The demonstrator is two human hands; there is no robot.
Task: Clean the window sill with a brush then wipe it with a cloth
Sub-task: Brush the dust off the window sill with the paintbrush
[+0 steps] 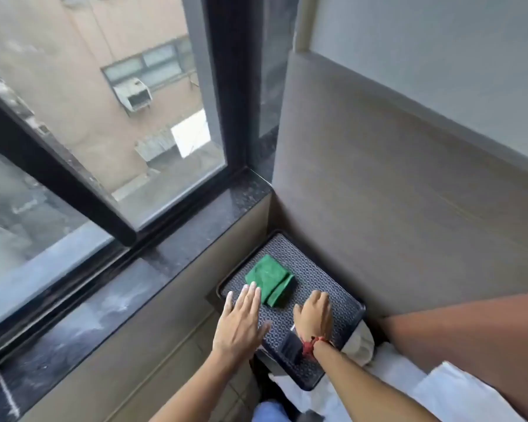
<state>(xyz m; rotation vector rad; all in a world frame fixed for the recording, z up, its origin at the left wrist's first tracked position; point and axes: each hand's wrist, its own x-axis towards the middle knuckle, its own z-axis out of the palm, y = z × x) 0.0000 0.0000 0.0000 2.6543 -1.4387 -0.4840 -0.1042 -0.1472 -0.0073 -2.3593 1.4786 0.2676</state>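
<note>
**Window sill waits, both hands down at the tray**

The window sill (153, 269) is a dark speckled stone ledge running from the near left up to the far corner, where it meets the black window frame (226, 86) and a brown padded wall panel (393, 193). Pale dusty smears show on its near left part.

Below the sill, to the right, a black tray (326, 278) with a woven-pattern surface sits in the corner against the panel. On its far left part lies a folded green cloth (269, 280).

The left hand (241, 321) is flat and spread wide, palm down, fingers pointing away; its fingertips reach the near edge of the cloth, though whether they touch it cannot be told. It holds nothing.

The right hand (313, 315) is on the tray just right of the cloth, knuckles up and fingers curled under. A red thread band (313, 344) circles its wrist. Just beside the wrist, on the near part of the tray, lies a brush (291, 345) with a dark head and a pale metal band. The hand covers the brush's far end, and whether the curled fingers are gripping the handle cannot be told.

White bedding (409, 391) lies at the near right, and through the glass a beige building with an air-conditioning unit (133, 95) is seen.
</note>
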